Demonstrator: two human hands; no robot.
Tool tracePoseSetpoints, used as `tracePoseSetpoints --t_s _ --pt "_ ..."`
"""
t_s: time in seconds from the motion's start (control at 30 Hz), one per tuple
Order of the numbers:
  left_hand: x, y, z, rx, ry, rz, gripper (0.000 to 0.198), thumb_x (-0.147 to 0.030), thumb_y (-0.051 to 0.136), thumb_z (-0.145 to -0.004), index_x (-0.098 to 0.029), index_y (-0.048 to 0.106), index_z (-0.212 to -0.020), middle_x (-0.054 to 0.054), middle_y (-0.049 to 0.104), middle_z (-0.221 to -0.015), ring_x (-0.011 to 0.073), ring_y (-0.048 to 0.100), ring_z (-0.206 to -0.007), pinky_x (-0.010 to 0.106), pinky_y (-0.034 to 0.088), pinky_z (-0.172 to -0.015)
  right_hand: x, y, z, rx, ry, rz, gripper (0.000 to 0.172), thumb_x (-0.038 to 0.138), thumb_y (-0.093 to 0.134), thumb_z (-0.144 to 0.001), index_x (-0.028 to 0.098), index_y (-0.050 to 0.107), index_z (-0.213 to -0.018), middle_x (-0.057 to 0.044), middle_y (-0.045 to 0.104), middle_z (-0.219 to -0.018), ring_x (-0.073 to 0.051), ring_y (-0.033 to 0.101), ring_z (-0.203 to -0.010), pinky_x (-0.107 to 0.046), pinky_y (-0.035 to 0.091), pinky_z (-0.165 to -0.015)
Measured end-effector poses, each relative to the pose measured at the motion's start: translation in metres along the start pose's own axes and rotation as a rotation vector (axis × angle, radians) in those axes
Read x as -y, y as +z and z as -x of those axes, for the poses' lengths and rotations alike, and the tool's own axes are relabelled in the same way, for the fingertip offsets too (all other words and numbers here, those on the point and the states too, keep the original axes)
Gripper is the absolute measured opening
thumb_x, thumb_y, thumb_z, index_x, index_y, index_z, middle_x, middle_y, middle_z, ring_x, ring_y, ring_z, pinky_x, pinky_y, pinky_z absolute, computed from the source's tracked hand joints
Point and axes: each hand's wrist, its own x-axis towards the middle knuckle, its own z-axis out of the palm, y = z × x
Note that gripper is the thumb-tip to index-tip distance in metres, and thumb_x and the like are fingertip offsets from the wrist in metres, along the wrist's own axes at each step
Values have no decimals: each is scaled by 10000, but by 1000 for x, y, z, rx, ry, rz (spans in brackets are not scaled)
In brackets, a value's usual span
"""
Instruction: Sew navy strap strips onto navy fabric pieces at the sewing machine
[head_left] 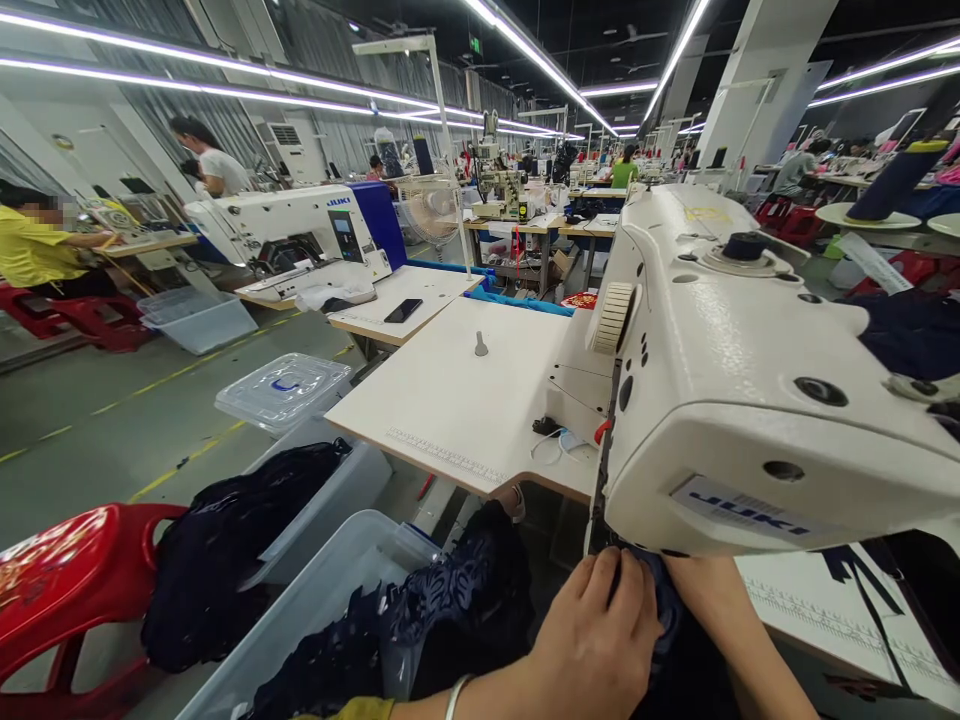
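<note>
My left hand (600, 625), a bangle on its wrist, is closed on dark navy fabric (664, 625) right below the needle end of a white JUKI sewing machine (750, 370). Its fingers are bent and pressed together on the cloth. My right hand (694, 580) reaches in from the right beside the same fabric. The machine head covers its fingers, so their grip does not show. Navy lace (442, 590) hangs down to the left of my left hand, over a clear plastic bin (352, 545). The stitching point itself is hidden.
The white sewing table (450, 400) carries a small grey knob. On an adjoining table lies a phone (403, 310) near another JUKI machine (292, 235). A red stool (82, 580) and a bin with navy garments (232, 540) stand at left. People sit at machines farther back.
</note>
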Motion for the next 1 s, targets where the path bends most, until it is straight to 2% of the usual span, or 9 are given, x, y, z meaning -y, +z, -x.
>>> tracePoseSetpoints --t_s 0.13,0.27,0.47,0.7,0.8,0.87,0.93,0.97,1.0 --pt "0 0 -1 17 2 10 352 -347 485 -999 -84 617 -1193 125 616 -1190 222 583 -1059 333 450 -932 -3 0 -1 -16 13 -25 300 369 484 -826 266 746 -928 -106 759 -921 -374 628 -1073 -548 517 -893" --pt "0 0 -2 -18 -12 29 343 -341 498 -993 -82 632 -1173 113 624 -1165 222 585 -1042 324 455 -916 -7 2 1 -36 75 -79 288 394 592 -769 268 739 -983 -108 751 -993 -392 607 -1105 -537 520 -901" --pt "1 -1 -1 0 -15 24 353 -352 485 -999 -97 628 -1196 100 619 -1189 221 566 -1073 321 447 -922 -13 5 2 -28 93 -105 320 401 631 -752 263 736 -1021 -115 727 -1095 -413 570 -1151 -585 478 -936" --pt "3 2 2 -76 -64 49 359 -398 468 -1000 -118 655 -1127 95 643 -1162 215 582 -1038 320 445 -906 -14 9 1 22 86 -141 269 382 617 -745 268 754 -946 -111 739 -1071 -406 577 -1149 -552 485 -936" --pt "7 6 3 -188 -92 80 330 -361 449 -1004 -127 670 -1076 87 671 -1103 216 603 -983 315 466 -860 -11 9 -3 27 83 -146 277 361 614 -720 281 750 -948 -73 750 -1049 -361 608 -1115 -486 520 -907" --pt "10 9 8 -245 -110 152 337 -362 427 -1008 -136 665 -1085 90 683 -1062 220 617 -958 308 485 -837 -9 8 -6 13 81 -142 302 352 600 -707 278 750 -958 -60 756 -1037 -329 634 -1075 -433 544 -872" --pt "14 15 16 -198 -170 309 353 -426 452 -993 -168 630 -1155 97 673 -1076 229 623 -983 309 503 -842 -8 5 -9 -8 81 -137 336 347 567 -720 247 752 -983 -76 760 -1022 -307 661 -1019 -395 562 -830" --pt "16 19 20 -155 -235 414 385 -468 492 -969 -178 597 -1201 113 653 -1121 245 614 -1031 322 506 -861 -7 4 -10 -7 89 -151 354 343 552 -733 224 751 -1001 -91 759 -1023 -301 670 -1002 -385 566 -820" --pt "19 23 25 -139 -363 529 462 -527 527 -935 -169 563 -1225 145 622 -1169 267 603 -1066 347 507 -876 -7 3 -11 -5 103 -180 364 337 544 -745 204 749 -1016 -105 756 -1029 -297 674 -994 -381 567 -817"
